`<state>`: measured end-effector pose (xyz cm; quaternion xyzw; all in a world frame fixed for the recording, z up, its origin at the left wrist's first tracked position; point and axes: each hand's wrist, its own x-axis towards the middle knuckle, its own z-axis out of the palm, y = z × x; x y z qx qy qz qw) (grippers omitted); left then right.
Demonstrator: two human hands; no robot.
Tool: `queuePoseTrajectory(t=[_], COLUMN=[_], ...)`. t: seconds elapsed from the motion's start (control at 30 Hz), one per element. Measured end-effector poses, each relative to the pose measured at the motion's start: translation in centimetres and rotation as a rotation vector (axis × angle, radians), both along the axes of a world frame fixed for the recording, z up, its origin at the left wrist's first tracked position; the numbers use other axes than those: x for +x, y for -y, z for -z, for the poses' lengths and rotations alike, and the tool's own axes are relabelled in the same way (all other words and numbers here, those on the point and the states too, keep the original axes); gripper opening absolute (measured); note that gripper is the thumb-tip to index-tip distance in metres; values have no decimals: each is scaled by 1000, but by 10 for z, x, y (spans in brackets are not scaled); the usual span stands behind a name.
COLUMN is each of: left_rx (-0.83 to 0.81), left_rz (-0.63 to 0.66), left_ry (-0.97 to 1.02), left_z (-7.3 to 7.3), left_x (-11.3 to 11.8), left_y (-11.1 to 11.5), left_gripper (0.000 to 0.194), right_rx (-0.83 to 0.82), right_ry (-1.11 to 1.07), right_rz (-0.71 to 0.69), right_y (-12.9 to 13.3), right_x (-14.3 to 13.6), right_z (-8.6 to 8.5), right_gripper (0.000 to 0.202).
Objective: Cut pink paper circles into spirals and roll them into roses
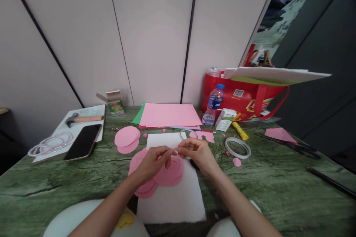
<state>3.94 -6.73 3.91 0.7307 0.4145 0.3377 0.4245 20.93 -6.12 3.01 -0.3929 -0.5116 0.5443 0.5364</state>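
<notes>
Near the middle of the table, my left hand (155,160) and my right hand (198,152) meet with fingertips pinched. Between them is a small piece of pink paper (175,152), mostly hidden by the fingers. Directly below lie pink paper petals (169,174), overlapping in rounded layers. These rest partly on a white sheet (175,205) and partly on the table. To the left is a stack of pink paper circles (127,137). Just beyond my right hand sit a roll of tape (182,133) and pink paper scraps (206,136).
Coloured paper sheets (169,114) lie at the back. On the left are a phone (83,142), a hammer (86,119), a bead string (50,144) and a small box (115,105). To the right stand a bottle (213,105) and red bag (244,98), with a larger tape roll (247,153) and glue stick (240,130).
</notes>
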Motion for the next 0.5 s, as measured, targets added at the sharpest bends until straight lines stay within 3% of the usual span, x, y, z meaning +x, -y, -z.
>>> queuePoseTrajectory(t=[0.5], left_rx=[29], left_rz=[-17], left_ry=[-24], left_z=[0], left_x=[-1], left_y=[-1], left_gripper=[42], right_rx=[-57], right_ry=[-37], right_rz=[-38], right_y=[-1], right_x=[4], right_z=[2], right_gripper=[23])
